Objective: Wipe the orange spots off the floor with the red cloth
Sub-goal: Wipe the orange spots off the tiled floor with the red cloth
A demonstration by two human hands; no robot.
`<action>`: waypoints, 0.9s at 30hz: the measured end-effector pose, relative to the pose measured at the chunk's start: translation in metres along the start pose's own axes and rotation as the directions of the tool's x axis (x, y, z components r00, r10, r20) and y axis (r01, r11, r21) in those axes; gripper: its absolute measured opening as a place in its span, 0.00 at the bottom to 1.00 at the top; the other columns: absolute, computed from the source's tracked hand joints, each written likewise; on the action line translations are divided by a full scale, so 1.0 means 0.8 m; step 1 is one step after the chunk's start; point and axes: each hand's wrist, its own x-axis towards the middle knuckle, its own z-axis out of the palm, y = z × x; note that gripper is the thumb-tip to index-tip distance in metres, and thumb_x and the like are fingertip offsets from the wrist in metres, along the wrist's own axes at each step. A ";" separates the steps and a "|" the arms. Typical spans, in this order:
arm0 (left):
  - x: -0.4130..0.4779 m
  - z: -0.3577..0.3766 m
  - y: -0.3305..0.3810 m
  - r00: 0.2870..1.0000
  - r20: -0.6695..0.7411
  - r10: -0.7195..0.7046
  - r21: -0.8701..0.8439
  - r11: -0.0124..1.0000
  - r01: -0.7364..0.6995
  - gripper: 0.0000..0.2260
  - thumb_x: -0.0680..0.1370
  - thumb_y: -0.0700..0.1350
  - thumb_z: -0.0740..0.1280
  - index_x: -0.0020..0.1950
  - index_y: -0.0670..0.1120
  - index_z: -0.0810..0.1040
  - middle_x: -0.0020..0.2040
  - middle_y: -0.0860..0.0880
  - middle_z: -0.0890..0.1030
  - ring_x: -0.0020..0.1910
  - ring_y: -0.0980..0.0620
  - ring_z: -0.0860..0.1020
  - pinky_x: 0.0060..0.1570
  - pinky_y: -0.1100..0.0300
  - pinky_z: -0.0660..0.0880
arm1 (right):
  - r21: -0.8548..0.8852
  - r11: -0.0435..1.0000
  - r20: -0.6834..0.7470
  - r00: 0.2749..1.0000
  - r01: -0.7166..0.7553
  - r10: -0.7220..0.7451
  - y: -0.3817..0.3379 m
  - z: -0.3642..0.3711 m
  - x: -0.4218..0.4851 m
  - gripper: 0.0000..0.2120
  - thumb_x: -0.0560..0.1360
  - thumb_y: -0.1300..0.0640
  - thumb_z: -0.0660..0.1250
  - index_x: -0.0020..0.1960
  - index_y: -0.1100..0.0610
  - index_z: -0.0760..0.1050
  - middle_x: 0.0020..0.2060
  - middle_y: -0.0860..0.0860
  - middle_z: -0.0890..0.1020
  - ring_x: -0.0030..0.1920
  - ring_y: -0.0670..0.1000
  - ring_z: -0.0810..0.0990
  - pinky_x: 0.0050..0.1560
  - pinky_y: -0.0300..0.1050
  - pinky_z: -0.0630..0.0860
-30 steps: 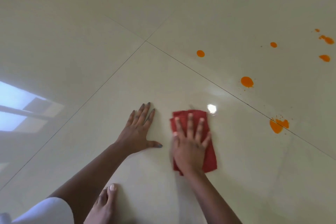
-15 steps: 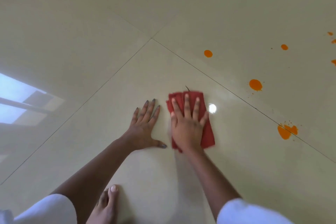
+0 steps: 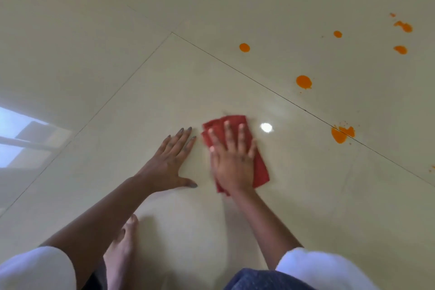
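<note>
While the left hand [image 3: 173, 162] is laid flat, empty, on the floor [image 3: 94, 54], the cloth [image 3: 260, 170] is pressed by the right hand [image 3: 233, 160], fingers straight; spots [image 3: 303, 81] are scattered rightward, well apart.

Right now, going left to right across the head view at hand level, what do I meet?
Window reflection, left hand, red cloth under the right hand, light glare, orange splat on the grout line.

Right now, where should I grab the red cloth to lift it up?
Pinch the folded red cloth at its near right corner, coming from the right: that corner pokes out past the right hand pressing its middle, and the left hand blocks the left side.
</note>
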 end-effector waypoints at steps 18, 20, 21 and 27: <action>0.113 -0.030 0.034 0.997 0.077 0.030 0.235 0.971 -0.048 0.51 0.68 0.73 0.57 0.74 0.46 0.32 0.71 0.48 0.26 0.72 0.49 0.30 0.71 0.50 0.33 | 0.053 0.977 0.330 0.927 -0.206 0.178 0.103 -0.019 0.039 0.25 0.80 0.41 0.40 0.73 0.38 0.34 0.75 0.48 0.32 0.73 0.60 0.30 0.69 0.67 0.36; 0.137 -0.050 0.028 0.994 0.103 0.023 0.321 0.945 -0.055 0.52 0.67 0.74 0.57 0.75 0.46 0.34 0.74 0.46 0.29 0.74 0.46 0.32 0.72 0.47 0.36 | 0.068 0.989 0.444 0.892 -0.131 0.087 0.120 -0.036 0.058 0.24 0.80 0.41 0.41 0.73 0.36 0.35 0.74 0.47 0.30 0.73 0.59 0.29 0.69 0.67 0.38; 0.151 -0.064 0.023 0.994 0.112 0.007 0.363 0.931 -0.047 0.52 0.67 0.74 0.57 0.75 0.46 0.36 0.75 0.44 0.31 0.74 0.45 0.33 0.72 0.46 0.36 | 0.079 0.991 0.514 0.856 -0.110 0.054 0.128 -0.049 0.072 0.24 0.80 0.42 0.42 0.73 0.36 0.36 0.73 0.46 0.29 0.72 0.59 0.28 0.70 0.67 0.39; 0.221 -0.132 0.008 0.951 0.304 -0.063 0.573 0.809 -0.130 0.52 0.68 0.73 0.59 0.75 0.44 0.35 0.75 0.41 0.33 0.74 0.44 0.33 0.70 0.43 0.34 | 0.007 0.999 0.613 0.790 -0.035 0.023 0.131 -0.077 0.122 0.27 0.81 0.46 0.48 0.73 0.37 0.36 0.73 0.47 0.30 0.73 0.61 0.31 0.72 0.64 0.42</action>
